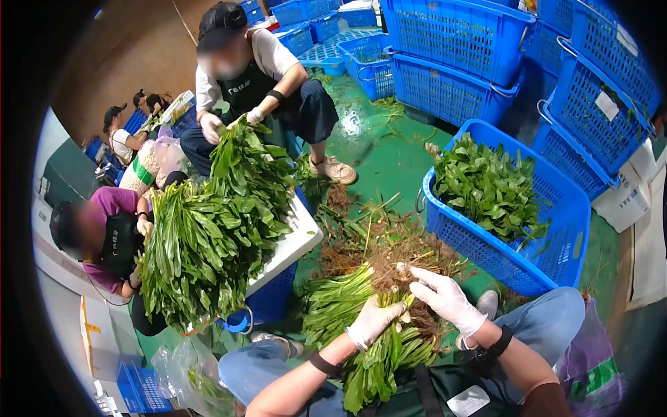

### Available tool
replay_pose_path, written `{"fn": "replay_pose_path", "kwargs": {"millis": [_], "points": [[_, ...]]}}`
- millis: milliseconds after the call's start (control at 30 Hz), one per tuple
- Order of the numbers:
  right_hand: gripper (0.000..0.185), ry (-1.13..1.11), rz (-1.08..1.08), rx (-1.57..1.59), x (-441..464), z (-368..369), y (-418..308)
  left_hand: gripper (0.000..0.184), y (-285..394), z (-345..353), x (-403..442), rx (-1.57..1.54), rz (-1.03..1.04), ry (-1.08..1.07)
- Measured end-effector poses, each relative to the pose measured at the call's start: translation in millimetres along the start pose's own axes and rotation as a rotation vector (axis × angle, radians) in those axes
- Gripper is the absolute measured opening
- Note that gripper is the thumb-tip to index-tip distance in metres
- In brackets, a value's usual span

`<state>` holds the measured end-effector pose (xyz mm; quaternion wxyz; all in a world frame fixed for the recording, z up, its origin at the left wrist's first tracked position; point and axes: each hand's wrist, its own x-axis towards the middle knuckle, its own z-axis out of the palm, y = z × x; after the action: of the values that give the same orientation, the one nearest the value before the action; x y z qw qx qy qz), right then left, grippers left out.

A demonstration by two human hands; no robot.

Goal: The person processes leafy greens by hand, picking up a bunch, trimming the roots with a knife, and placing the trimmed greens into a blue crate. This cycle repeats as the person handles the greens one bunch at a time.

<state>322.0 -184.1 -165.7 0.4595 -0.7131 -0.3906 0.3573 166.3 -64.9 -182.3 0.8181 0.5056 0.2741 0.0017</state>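
My left hand (375,321), in a thin white glove, is closed round a bunch of long-leaved greens (381,368), with the leaves hanging towards my lap and the pale stem ends by my thumb. My right hand (448,299), gloved too, reaches in from the right. Its fingertips pinch at the brown stringy roots (389,272) just beyond the stem ends; exactly what lies between them is hard to see. More greens (337,297) are heaped under and beside my left hand.
A blue crate (500,260) with leafy greens stands to the right. Left, a white foam box (306,233) bears a tall heap of greens (215,229), with two gloved co-workers (250,83) at it. Stacked blue crates (458,42) stand behind. Root scraps litter the green floor.
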Motion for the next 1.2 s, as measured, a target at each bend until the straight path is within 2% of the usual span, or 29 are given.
{"fn": "replay_pose_path", "kwargs": {"millis": [33,100,167,233,267,300,333,367,433,467,500,567,600,633,700,767,833,867,900,933,967,1033,1067,1167,1200], "points": [[0.047,0.003,-0.008,-0.001,2.6,1.9,5.4,0.02,-3.1,-1.1,0.7,0.003,0.012,-0.002],[0.047,-0.029,0.011,0.234,5.9,3.9,14.1,0.022,-5.4,-1.4,2.2,0.034,0.038,0.012],[0.047,0.002,0.035,0.234,8.9,1.8,20.2,0.024,-4.9,-6.7,4.7,0.042,0.016,-0.007],[0.045,-0.045,0.216,0.393,18.7,-14.6,50.4,0.025,-9.2,-11.0,1.2,0.047,-0.013,-0.026],[0.043,0.041,0.396,0.347,22.7,-31.7,82.0,0.027,-9.8,-13.5,0.4,0.035,-0.012,-0.029],[0.04,0.128,0.575,0.301,23.9,-41.2,80.5,0.029,-6.3,-14.5,-2.1,0.026,-0.013,-0.031],[0.037,0.207,0.585,0.305,21.3,-41.4,79.9,0.034,-2.2,-15.3,-4.5,-0.083,0.012,-0.032],[0.037,0.199,0.582,0.296,18.8,-38.5,78.7,0.034,2.4,-16.6,-5.4,-0.091,0.019,-0.026],[0.035,0.039,0.183,0.365,9.5,-20.1,41.4,0.033,10.1,-16.8,-7.3,-0.104,0.014,0.01],[0.032,0.034,0.072,0.283,6.0,-11.5,16.7,0.033,8.3,-15.6,-7.2,-0.129,0.03,0.037],[0.029,-0.004,0.102,0.225,2.4,-6.4,4.9,0.033,4.5,-14.4,-7.4,-0.126,0.019,0.039],[0.026,0.107,0.018,-0.156,-2.7,5.8,-10.1,0.033,0.0,-12.2,-3.3,-0.085,0.066,-0.053],[0.026,0.161,0.013,-0.166,-1.8,10.7,-5.9,0.034,-0.6,-12.4,-2.6,-0.081,0.029,-0.084],[0.026,0.168,0.012,-0.167,1.0,10.3,-4.8,0.034,-1.0,-10.7,-1.9,-0.076,0.03,-0.09],[0.017,0.128,0.119,0.055,7.0,9.9,-2.7,0.041,-1.8,-8.6,-2.1,-0.229,-0.03,-0.061],[0.011,0.207,0.152,0.439,11.0,8.3,-4.0,0.042,-1.5,-12.8,-1.8,-0.259,-0.087,-0.075],[0.014,0.154,0.135,0.507,11.6,5.9,-6.8,0.043,4.8,-10.4,-3.6,-0.239,-0.078,-0.135],[0.014,0.153,0.136,0.507,10.5,7.1,-7.1,0.043,7.1,-4.7,-5.4,-0.245,-0.038,-0.081],[0.021,0.125,0.093,0.481,8.8,9.1,-7.1,0.043,4.2,-6.5,-3.7,-0.244,-0.038,-0.081],[0.029,0.098,0.048,0.454,8.1,10.9,-7.0,0.042,-0.4,-10.3,-0.4,-0.229,-0.065,-0.053],[0.029,0.096,0.045,0.452,6.0,5.8,-1.7,0.042,-2.2,-12.4,2.2,-0.215,-0.089,-0.025],[0.039,-0.039,-0.018,0.156,2.0,-11.3,8.0,0.041,3.5,-11.6,2.3,-0.188,-0.093,0.001],[0.043,-0.077,-0.071,0.118,2.6,-12.5,8.8,0.041,6.0,-12.3,1.6,-0.163,-0.081,0.023],[0.042,-0.121,0.008,0.264,1.1,-7.2,14.5,0.033,7.1,-8.3,0.2,-0.15,-0.052,0.055],[0.041,-0.117,0.042,0.225,1.1,-5.9,15.8,0.029,4.1,-8.2,0.8,-0.086,-0.062,0.067]]}}
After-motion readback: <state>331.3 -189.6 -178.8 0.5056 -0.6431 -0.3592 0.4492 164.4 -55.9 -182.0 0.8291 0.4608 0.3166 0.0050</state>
